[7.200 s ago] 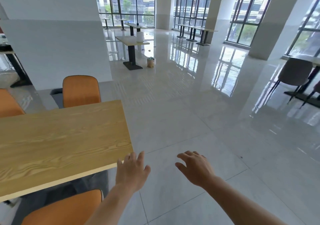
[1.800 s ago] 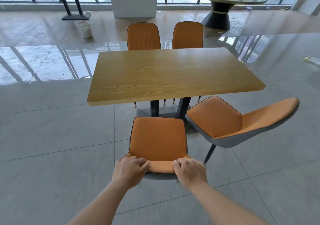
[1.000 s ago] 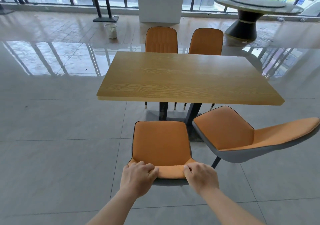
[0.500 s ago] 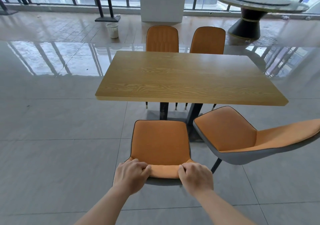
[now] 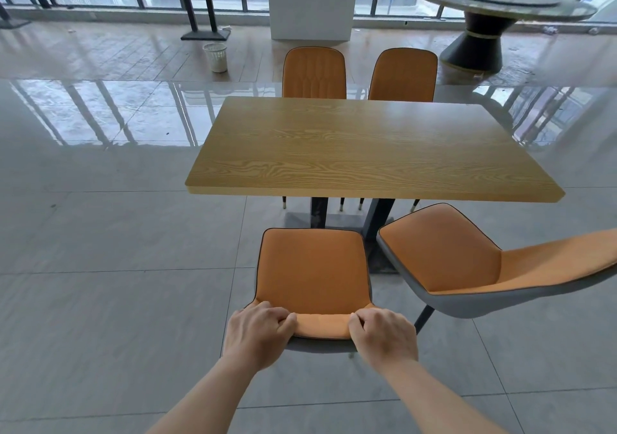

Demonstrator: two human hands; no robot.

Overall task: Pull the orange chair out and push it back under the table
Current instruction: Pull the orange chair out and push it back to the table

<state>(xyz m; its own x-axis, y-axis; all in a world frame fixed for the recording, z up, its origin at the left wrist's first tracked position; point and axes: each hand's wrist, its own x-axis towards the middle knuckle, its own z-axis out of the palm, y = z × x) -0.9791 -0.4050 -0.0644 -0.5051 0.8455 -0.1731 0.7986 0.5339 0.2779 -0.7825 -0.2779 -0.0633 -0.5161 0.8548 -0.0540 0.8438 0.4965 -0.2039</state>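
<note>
An orange chair (image 5: 312,266) with a grey shell stands on the floor in front of me, its seat facing the wooden table (image 5: 370,149). The whole seat is out from under the table's near edge. My left hand (image 5: 257,333) grips the left end of the backrest's top edge. My right hand (image 5: 384,336) grips the right end. Both hands have their fingers curled over the edge.
A second orange chair (image 5: 467,260) stands turned at an angle just right of mine. Two more orange chairs (image 5: 314,73) are tucked in at the table's far side. A white bin (image 5: 215,56), a white pillar (image 5: 312,1) and a round table (image 5: 500,2) lie beyond.
Both hands keep their hold on the backrest. Over the last second the chair has stayed about as far from the table, and the view has shifted slightly.
</note>
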